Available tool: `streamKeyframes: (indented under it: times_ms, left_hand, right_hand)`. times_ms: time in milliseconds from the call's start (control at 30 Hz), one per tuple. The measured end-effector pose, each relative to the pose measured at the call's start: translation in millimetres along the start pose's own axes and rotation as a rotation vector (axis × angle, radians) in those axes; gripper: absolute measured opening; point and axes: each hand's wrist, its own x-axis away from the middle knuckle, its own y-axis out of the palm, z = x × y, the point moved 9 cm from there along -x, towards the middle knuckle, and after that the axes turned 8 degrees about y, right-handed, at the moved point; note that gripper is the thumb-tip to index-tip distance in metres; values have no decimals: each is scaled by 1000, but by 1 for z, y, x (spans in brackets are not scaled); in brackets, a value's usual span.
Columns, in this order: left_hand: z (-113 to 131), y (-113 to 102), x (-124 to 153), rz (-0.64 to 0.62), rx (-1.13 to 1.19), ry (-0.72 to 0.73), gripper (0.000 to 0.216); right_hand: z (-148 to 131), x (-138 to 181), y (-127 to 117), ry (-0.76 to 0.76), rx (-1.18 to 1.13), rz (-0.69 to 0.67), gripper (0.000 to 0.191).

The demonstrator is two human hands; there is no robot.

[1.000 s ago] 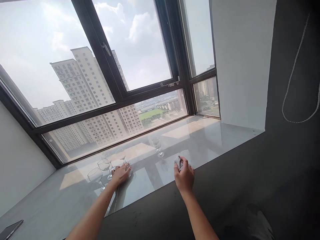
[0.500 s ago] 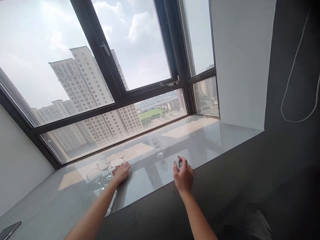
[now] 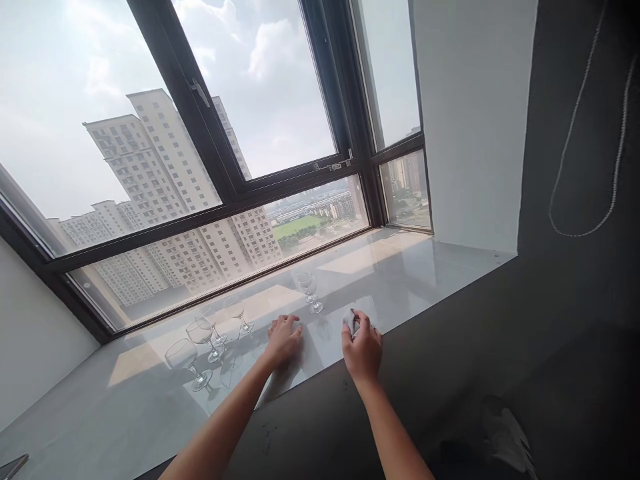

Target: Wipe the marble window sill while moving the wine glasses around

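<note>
My right hand point(image 3: 363, 347) is closed around a crumpled grey-white cloth point(image 3: 349, 323) near the front edge of the glossy window sill point(image 3: 415, 287). To its left, my left hand point(image 3: 285, 340) hovers low over the sill, fingers apart and slightly bent, with nothing visible in it. The clear stemmed glass point(image 3: 315, 305) stands just beyond the gap between my hands; another glass seems to overlap it. Left of my left hand are several more stemmed glasses, among them a front one point(image 3: 201, 380), a middle one point(image 3: 214, 353) and a rear one point(image 3: 246, 327).
A dark-framed window point(image 3: 230, 200) rises behind the sill, with a handle point(image 3: 201, 92) on it. A looped cord point(image 3: 575, 233) hangs at the right. The corner of a flat dark device point(image 3: 14, 465) lies at lower left. A shoe point(image 3: 507, 433) shows below.
My left hand has moved right, away from the glasses on the left, toward the middle of the sill. My right hand keeps its grip on the cloth. The view has shifted slightly.
</note>
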Motion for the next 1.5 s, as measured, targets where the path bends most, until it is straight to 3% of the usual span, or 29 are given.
streamKeyframes:
  times_ms: [67,167,333,500,633,933,1100,1300,1500]
  left_hand:
    - [35,11,-11,-52,6,129,46]
    - [60,25,-29,-104,-9,137,53]
    - [73,29,-51,-101,-3,103,52]
    - [69,17,-42,-67,-20,133,49]
    - [40,7,-15,-68,-35,83,52]
    - [-87,-16,51,-102,-140,-184,56]
    - [-134,-21,66,-93,-154,-266,57]
    - [-163,-22,80,-100,-174,-376,56]
    - [-147,-34,100,22,-219,-423,61]
  right_hand:
    - [0,0,0,-5,4,5,36]
    - [1,0,1,-15,6,9,36]
    - [0,0,2,-19,21,6,36]
    - [-1,-1,-1,-18,18,17,35]
    - [1,-1,0,-8,5,-6,36]
    - [3,1,1,-8,-11,-15,37]
    - [3,1,2,-4,3,-5,37]
    - [4,2,3,17,7,-39,38]
    - [2,2,3,5,3,-22,37]
